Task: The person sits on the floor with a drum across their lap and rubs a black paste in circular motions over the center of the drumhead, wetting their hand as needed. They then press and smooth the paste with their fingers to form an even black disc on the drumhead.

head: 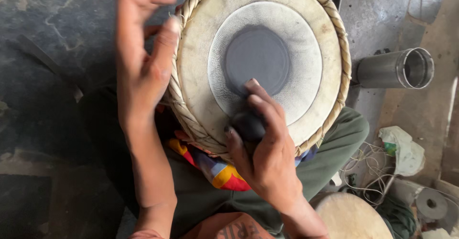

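A metal cylinder (396, 69) is lying right of the hands; below it a crumpled white cloth (404, 148), tangled cord (368, 165) and perhaps another drumhead (351, 217) are sitting nearby.

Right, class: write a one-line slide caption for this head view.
Right hand rubs a dark stone on a drum head's black patch; left hand steadies the rim.

A drum workshop: stained concrete floor (43, 38), metal tube (394, 68) and cord (366, 165) right of the fingers (260, 100).
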